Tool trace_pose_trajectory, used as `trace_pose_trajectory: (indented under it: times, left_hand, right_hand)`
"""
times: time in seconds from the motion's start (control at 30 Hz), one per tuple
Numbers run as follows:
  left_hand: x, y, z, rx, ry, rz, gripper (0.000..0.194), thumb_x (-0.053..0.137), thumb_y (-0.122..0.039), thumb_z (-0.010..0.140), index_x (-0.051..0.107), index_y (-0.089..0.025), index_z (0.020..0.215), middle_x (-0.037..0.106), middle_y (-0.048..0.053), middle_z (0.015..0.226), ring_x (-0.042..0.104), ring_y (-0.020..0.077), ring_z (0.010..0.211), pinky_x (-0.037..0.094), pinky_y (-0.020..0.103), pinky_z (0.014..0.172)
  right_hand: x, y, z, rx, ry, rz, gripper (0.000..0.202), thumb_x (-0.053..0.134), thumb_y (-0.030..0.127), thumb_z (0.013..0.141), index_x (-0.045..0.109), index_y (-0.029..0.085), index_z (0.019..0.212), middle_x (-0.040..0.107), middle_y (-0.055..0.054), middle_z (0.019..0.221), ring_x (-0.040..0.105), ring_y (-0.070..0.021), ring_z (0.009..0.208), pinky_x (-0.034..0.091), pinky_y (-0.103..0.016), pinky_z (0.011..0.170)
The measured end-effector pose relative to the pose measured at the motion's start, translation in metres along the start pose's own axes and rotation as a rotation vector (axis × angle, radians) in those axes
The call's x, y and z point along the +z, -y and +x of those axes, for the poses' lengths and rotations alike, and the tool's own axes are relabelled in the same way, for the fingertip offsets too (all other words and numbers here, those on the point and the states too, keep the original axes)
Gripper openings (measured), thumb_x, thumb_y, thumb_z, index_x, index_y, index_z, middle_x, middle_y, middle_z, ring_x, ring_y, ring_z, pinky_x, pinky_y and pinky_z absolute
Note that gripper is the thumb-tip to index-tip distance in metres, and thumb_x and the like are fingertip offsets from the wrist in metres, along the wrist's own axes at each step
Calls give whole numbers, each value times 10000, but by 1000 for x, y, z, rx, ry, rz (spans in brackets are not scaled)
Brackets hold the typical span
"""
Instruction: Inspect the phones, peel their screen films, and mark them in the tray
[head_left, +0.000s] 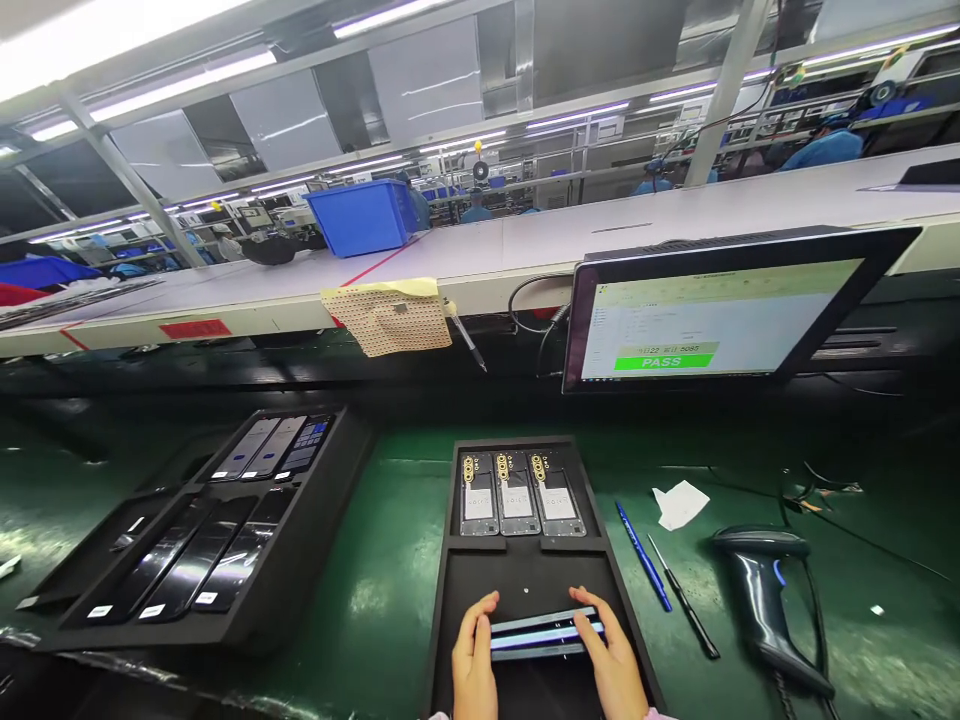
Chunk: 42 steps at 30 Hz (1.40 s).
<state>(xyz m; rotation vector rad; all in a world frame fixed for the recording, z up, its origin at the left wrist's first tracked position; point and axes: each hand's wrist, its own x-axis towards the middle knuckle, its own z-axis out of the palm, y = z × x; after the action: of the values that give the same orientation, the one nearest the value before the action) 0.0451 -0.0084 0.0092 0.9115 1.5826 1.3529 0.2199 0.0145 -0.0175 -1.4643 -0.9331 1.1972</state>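
Between my left hand (474, 660) and my right hand (616, 665) is a small stack of phones (536, 637), gripped by its two ends with the long edges facing me. The fingers of both hands are closed on it. It is just over the near compartment of a black foam tray (444, 590). In the tray's far compartment three phones with exposed backs (516, 502) lie side by side, each with a white label and gold rings around the camera area. A tiny white speck lies on the foam beyond the stack.
Left stands another black tray (300, 530) of phones, some screens lit. On the green mat at right lie a blue pen (643, 555), a screwdriver (684, 600), a paper scrap (681, 505) and a barcode scanner (769, 610). A monitor (720, 315) reads PASS; a blue bin (360, 218) sits on the shelf.
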Motion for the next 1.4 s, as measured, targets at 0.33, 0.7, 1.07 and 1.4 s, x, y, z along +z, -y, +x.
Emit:
trace_pose_trajectory:
  times: [0.33,0.7,1.07,1.4]
  left_hand:
    - [2,-2,-2,50,-33,21,434,471,-591,755,642,-193,777,680,80,896,599,249,936,445,358,887]
    - [4,1,-3,104,-87,0,409,461,-566,775,633,-196,745,675,69,836,604,239,872,446,341,840]
    - [7,-2,-4,130,-123,-38,378,491,-532,774,649,-195,709,673,48,785,611,215,824,453,292,802]
    - [9,-1,-5,133,-155,-50,363,503,-523,761,649,-195,708,676,55,783,610,225,821,451,305,800]
  right_hand:
    - [-3,32,7,-68,55,-160,363,591,377,643,626,187,950,618,-129,1134,502,-302,1131,303,-456,1019]
    - [1,35,10,-66,107,-180,432,630,314,603,558,186,1009,640,-113,1078,535,-285,1089,335,-441,1001]
    - [-9,13,15,-59,228,-21,642,485,174,592,400,173,1229,497,-130,1277,379,-221,1250,223,-393,1063]
    - [6,10,3,-64,107,-107,767,477,308,646,195,149,1341,371,-195,1329,323,-293,1267,222,-457,1033]
